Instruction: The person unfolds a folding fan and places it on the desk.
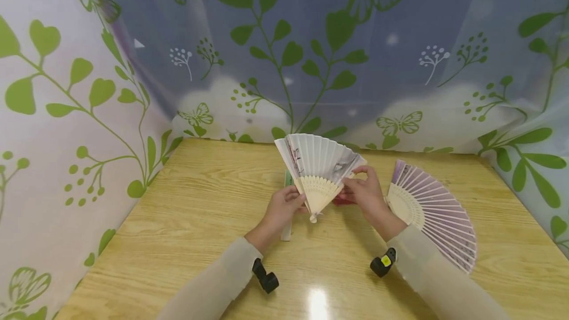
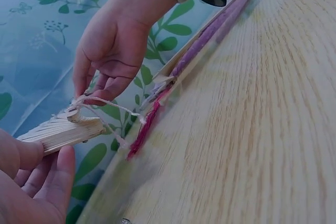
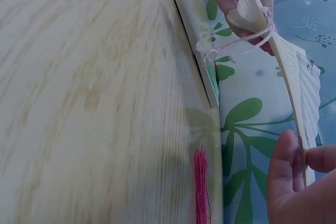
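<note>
A white folding fan (image 1: 317,162) with pale ribs and a dark painted print is partly spread above the table, pivot end toward me. My left hand (image 1: 283,206) pinches its left outer rib, thumb on top. At the right outer rib, my right hand (image 1: 365,192) grips with thumb and fingers. A thin cord loop (image 3: 239,45) hangs from the pivot. Just right of my right hand, a purple folding fan (image 1: 444,211) lies spread on the table. Beneath the held fan, a narrow pale strip (image 1: 286,234) with a green part shows, mostly hidden.
The wooden table (image 1: 191,241) runs back to a leaf-printed curtain (image 1: 284,78), which also hangs at both sides. A pink-red tassel (image 3: 200,187) lies on the table near the right hand. Black wrist cameras (image 1: 265,276) sit on both sleeves.
</note>
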A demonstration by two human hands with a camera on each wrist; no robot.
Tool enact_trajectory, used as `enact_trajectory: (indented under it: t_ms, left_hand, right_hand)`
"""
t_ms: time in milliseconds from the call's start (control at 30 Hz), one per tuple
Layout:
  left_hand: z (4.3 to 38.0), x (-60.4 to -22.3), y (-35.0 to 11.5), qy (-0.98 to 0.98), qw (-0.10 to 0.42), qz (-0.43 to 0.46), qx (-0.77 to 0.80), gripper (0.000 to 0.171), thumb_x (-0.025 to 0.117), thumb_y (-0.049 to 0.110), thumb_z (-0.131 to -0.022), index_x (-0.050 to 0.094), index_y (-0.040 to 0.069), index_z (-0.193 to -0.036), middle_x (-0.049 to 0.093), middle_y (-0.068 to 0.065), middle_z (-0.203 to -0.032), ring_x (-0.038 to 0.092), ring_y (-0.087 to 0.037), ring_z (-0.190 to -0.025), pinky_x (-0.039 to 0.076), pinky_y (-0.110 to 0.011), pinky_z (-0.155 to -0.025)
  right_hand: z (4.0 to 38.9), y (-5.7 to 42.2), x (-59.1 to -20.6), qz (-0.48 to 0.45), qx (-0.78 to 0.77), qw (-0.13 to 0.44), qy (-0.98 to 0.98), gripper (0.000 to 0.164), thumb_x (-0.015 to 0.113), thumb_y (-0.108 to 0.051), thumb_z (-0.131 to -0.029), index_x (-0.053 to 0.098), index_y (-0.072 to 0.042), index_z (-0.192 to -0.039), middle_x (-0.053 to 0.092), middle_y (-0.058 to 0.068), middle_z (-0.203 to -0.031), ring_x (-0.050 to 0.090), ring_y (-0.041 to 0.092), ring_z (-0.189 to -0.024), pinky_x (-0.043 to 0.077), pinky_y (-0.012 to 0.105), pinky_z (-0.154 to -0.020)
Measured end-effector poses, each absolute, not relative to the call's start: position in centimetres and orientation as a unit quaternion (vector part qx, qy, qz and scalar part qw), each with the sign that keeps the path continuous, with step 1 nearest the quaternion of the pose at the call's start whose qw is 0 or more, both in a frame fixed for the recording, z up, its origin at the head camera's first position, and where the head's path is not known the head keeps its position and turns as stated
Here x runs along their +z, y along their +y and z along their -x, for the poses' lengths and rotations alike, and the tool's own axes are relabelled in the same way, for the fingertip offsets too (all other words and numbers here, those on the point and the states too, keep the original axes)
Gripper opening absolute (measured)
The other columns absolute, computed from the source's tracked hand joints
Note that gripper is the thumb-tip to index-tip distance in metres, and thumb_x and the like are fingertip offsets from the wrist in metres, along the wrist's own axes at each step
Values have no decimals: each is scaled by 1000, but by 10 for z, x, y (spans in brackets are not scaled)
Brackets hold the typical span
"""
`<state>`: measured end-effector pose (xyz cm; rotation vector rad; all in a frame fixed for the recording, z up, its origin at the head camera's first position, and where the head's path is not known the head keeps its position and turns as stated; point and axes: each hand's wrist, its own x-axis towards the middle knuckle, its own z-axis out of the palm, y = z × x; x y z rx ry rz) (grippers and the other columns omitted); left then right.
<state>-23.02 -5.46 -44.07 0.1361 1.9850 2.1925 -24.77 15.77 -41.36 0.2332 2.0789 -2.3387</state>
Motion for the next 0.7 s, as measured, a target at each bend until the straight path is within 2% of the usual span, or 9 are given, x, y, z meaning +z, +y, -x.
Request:
enact_trajectory:
  t_ms: [167, 333, 533, 700]
  left_hand:
    - [232, -442, -54, 665, 87, -39, 741, 32, 56, -1, -96, 51, -14, -125, 61, -14, -99, 62, -12, -79, 57, -38, -85]
    - [233, -440, -56, 676, 81, -19, 732, 32, 58, 3, -97, 53, -10, -126, 62, -15, -102, 62, -12, -78, 58, -31, -80]
    - [237, -442, -62, 674, 71, -14, 735, 27, 57, 1, -97, 54, -12, -120, 61, -11, -97, 61, -9, -75, 58, -26, -74]
    - [239, -444, -66, 674, 70, -19, 735, 26, 57, 2, -97, 54, -12, -119, 62, -10, -95, 60, -10, -73, 58, -31, -77]
  right_hand:
    - [245, 161, -413, -51, -728, 12, 683, 24, 53, 2, -96, 38, -4, -114, 63, -1, -68, 64, 10, -60, 58, 24, -60]
    - [245, 168, -413, -18, -699, 26, 714, 29, 49, 6, -92, 40, 2, -119, 66, 0, -71, 67, 12, -66, 59, 25, -66]
    - [243, 177, -410, 22, -577, 27, 816, 33, 64, -1, -90, 46, 2, -117, 69, 4, -79, 65, 10, -69, 53, 22, -65]
    - [241, 178, -405, 38, -503, 17, 864, 31, 69, -9, -89, 50, 0, -112, 72, 12, -85, 65, 16, -66, 52, 27, -61]
